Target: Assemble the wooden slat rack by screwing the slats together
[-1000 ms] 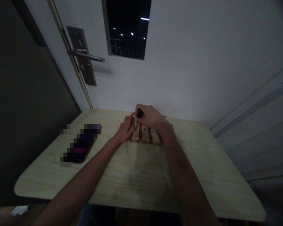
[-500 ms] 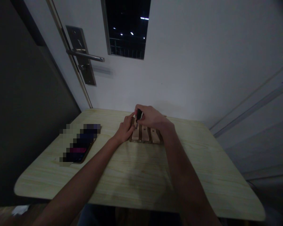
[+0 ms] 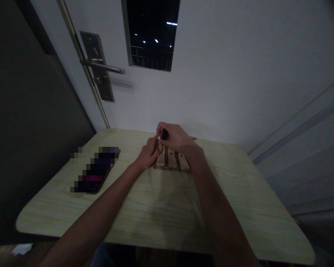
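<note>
A small wooden slatted piece [image 3: 172,160] lies on the pale wood table [image 3: 161,207], near its far edge. My right hand [image 3: 176,138] is closed on a short dark tool [image 3: 164,134] held upright over the far left corner of the slats. My left hand [image 3: 147,154] rests against the left side of the slatted piece, its fingers curled on the edge and reaching up toward the tool. What the tool's tip touches is hidden by my fingers.
A dark phone [image 3: 96,172], blurred out, lies on the table's left part. Behind the table stands a white door [image 3: 225,74] with a metal lever handle [image 3: 104,67] and a dark glass panel [image 3: 151,35]. A dark wall is on the left.
My right hand has shifted the dark tool slightly and my left fingers have come up closer to it. The slatted piece has stayed in place.
</note>
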`<state>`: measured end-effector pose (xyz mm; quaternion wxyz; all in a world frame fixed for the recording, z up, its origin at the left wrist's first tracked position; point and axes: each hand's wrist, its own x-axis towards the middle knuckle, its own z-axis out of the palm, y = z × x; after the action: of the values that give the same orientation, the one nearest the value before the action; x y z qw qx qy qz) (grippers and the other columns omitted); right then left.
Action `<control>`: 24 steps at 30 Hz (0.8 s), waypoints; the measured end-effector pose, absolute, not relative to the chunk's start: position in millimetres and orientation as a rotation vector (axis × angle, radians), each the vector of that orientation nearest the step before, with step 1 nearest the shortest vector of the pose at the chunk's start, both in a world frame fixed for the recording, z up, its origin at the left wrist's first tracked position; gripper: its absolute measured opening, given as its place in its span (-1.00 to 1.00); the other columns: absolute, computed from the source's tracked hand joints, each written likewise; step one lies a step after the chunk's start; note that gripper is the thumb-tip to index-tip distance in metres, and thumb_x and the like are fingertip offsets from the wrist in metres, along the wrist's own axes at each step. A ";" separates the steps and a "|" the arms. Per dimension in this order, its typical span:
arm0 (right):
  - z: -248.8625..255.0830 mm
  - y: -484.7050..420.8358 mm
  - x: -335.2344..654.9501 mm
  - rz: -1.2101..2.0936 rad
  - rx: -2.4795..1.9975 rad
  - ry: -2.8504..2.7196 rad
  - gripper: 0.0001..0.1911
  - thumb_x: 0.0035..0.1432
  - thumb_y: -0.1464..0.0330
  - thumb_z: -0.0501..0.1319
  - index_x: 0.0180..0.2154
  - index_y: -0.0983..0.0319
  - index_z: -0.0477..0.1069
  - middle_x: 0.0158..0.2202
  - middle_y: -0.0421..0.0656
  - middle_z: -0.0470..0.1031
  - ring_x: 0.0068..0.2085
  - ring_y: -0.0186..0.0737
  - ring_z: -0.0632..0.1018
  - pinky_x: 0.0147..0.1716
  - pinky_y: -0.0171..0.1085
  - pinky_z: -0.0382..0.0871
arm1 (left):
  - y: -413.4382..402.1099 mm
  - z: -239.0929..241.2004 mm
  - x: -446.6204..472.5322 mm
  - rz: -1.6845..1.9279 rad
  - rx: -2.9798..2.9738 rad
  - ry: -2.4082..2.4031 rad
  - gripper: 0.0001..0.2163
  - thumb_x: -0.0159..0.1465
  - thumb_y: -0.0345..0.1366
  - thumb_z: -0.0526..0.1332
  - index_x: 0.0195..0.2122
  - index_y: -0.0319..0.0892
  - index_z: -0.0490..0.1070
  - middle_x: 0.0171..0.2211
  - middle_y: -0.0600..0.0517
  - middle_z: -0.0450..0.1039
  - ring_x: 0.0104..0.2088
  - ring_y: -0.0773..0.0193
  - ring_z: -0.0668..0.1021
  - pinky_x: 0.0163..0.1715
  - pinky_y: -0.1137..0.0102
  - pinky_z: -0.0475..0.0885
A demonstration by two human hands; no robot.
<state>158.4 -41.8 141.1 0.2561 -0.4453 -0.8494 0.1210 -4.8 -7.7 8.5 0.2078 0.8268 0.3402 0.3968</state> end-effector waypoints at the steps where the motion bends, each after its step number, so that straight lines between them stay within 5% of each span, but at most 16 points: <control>1: 142.0 -43.1 158.1 0.344 -1.216 -2.313 -0.80 -0.03 0.52 0.18 -0.32 0.18 0.27 -0.35 -0.21 0.42 -0.30 -0.29 0.41 -0.28 -0.30 0.22 | -7.4 7.7 -5.0 1.093 2.299 0.961 -0.43 0.34 -0.14 -0.02 0.34 -0.17 -0.08 0.18 -0.24 0.19 0.13 -0.09 0.33 0.04 -0.03 0.33; 24: 145.5 -49.5 162.5 0.402 -1.327 -2.345 -0.75 0.01 0.46 0.15 -0.21 0.18 0.23 -0.32 -0.18 0.43 -0.33 -0.27 0.41 -0.34 -0.29 0.23 | -8.5 8.4 -4.6 1.084 2.270 0.990 -0.42 0.33 -0.15 -0.02 0.36 -0.12 -0.09 0.16 -0.21 0.21 0.07 -0.03 0.38 0.00 0.00 0.35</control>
<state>162.5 -49.5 145.5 0.2073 -0.4765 -0.8421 0.1445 -4.6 -8.5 8.4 0.2174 0.8196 0.3576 0.3912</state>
